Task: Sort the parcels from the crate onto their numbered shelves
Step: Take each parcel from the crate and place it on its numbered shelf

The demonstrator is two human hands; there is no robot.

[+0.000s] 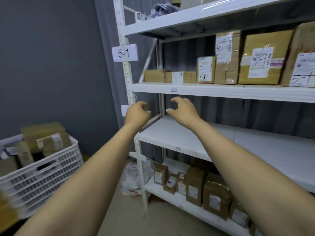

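Both hands, left hand (136,113) and right hand (183,110), are released and empty; remaining parcels (46,140) sit in the crate (51,169), likely light, rigid cardboard, best gripped by opposite sides.

Dim, even light; glare on the top shelf (204,13) edge; my crate (51,167), lower left of it, smears with blur; edges bow.
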